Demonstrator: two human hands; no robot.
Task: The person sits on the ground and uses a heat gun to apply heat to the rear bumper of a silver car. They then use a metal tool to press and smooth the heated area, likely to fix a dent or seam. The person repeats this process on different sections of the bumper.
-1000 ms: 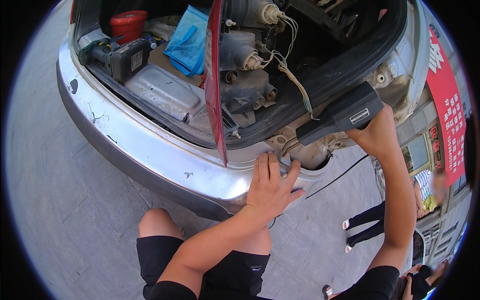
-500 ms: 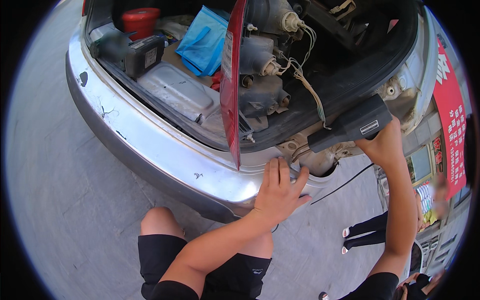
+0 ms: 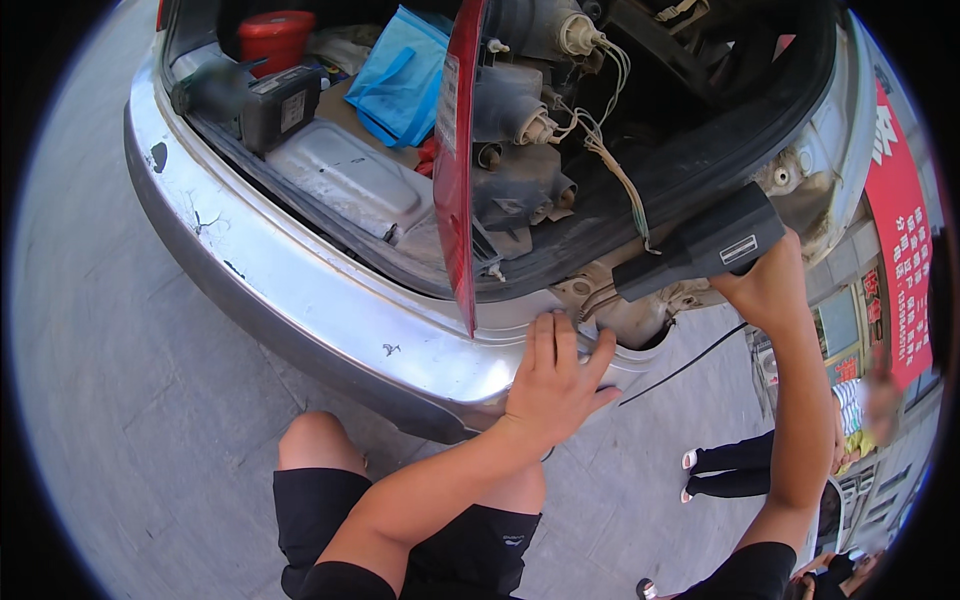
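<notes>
My right hand [image 3: 765,285] grips a black gun-shaped power tool [image 3: 700,245] by its handle. Two thin bent metal prongs [image 3: 598,300] stick out of its front, their tips down at the edge of the silver bumper [image 3: 330,310] by the corner of the car. A black cord [image 3: 680,365] hangs below the tool. My left hand [image 3: 560,380] lies on the bumper corner just beside the prongs, fingers stretched out and holding nothing. A tail light [image 3: 458,170], its red lens edge-on and bulb sockets with wires [image 3: 600,140] showing, hangs above the bumper.
In the trunk are a red bucket [image 3: 275,42], a light blue bag [image 3: 402,80] and a black case [image 3: 282,108]. The bumper's paint is chipped in places. To the right, a person in dark trousers [image 3: 735,468] stands on the paving near a red banner [image 3: 900,230].
The view has shifted slightly. Both hands and the tool keep nearly the same places against the bumper.
</notes>
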